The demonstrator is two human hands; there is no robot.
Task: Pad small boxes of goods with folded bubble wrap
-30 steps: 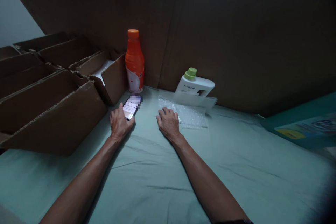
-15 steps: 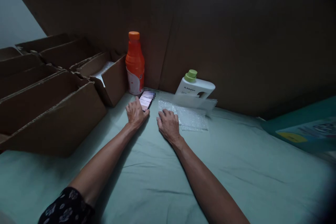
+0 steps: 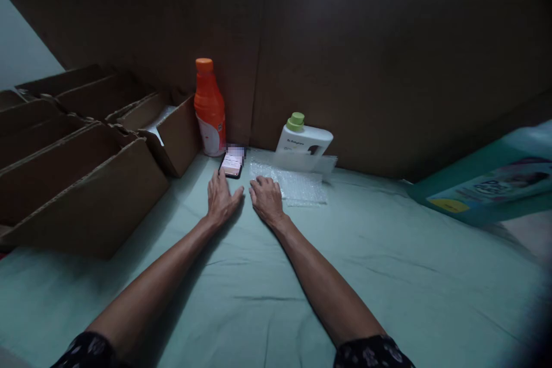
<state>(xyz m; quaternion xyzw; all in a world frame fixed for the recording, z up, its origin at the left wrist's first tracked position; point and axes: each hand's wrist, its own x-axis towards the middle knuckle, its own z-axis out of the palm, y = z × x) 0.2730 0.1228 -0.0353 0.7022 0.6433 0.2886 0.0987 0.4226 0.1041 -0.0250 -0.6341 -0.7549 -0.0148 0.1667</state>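
Observation:
My left hand [image 3: 221,200] rests on the green cloth with its thumb apart from the fingers. Its fingertips are at the lower edge of a smartphone [image 3: 232,168], which lies flat with a lit screen, partly blurred. My right hand [image 3: 268,200] lies palm down with bent, loosely spread fingers at the left edge of a sheet of bubble wrap [image 3: 304,187]. Nothing shows in either hand. Behind the wrap, a white bottle with a green cap [image 3: 302,139] leans, its lower part covered by translucent plastic. An orange bottle [image 3: 210,109] stands upright just behind the phone.
Open cardboard boxes [image 3: 86,192] with dividers fill the left side, one compartment holding clear plastic [image 3: 161,121]. A tall cardboard panel [image 3: 366,69] closes off the back. At the right, a large teal bottle [image 3: 487,178] lies tilted. Green cloth [image 3: 345,276] covers the surface.
My left hand has drawn back from the phone's screen to its lower edge, leaving more of the phone showing. My right hand stays by the bubble wrap. The view has shifted right.

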